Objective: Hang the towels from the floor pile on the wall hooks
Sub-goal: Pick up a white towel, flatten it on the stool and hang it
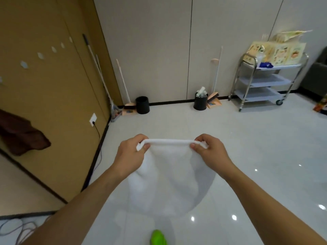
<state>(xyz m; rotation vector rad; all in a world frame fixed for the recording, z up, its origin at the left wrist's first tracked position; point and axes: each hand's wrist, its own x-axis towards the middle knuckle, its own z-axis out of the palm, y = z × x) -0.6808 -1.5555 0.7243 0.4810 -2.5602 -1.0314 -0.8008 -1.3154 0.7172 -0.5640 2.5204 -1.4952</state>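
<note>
White towel (169,177) is held out in front of the body above the glossy tile floor (247,138), stretched by its top edge between both hands. Left hand (131,152) pinches the left corner: thumb and curled fingers are closed on the rolled hem, with a tuft of cloth showing past the knuckles. Right hand (207,151) pinches the right corner the same way, fingers curled over the hem and thumb beneath. The top edge runs taut between the two grips; the rest hangs slack below them.

On the tan wall panel at left, a row of pale wall hooks (40,55); a dark brown towel (21,135) hangs lower on that wall.

Printed boxes sit on a steel trolley (265,82); their writing is illegible.
</note>
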